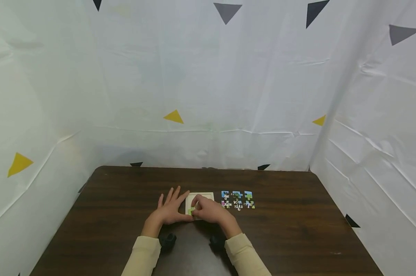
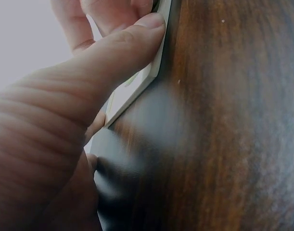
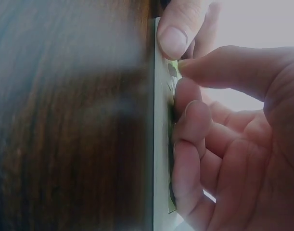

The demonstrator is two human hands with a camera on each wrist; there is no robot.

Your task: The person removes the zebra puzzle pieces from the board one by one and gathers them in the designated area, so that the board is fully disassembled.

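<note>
A pale puzzle tray (image 1: 208, 194) lies flat on the dark table between both hands. My left hand (image 1: 171, 211) rests at its left side, fingers spread, the thumb (image 2: 132, 41) along the near edge and the index finger at the far left corner. My right hand (image 1: 210, 211) reaches over the tray with curled fingers. Its thumb and index finger pinch a green puzzle piece (image 3: 172, 70) low in the tray's near left corner, right beside the left thumb. The right hand covers much of the tray in the head view.
Several loose puzzle pieces (image 1: 248, 195) lie in two rows just right of the tray. The brown wooden table (image 1: 291, 230) reaches back to white hanging sheets (image 1: 208, 76) with coloured triangles, which close in the back and both sides.
</note>
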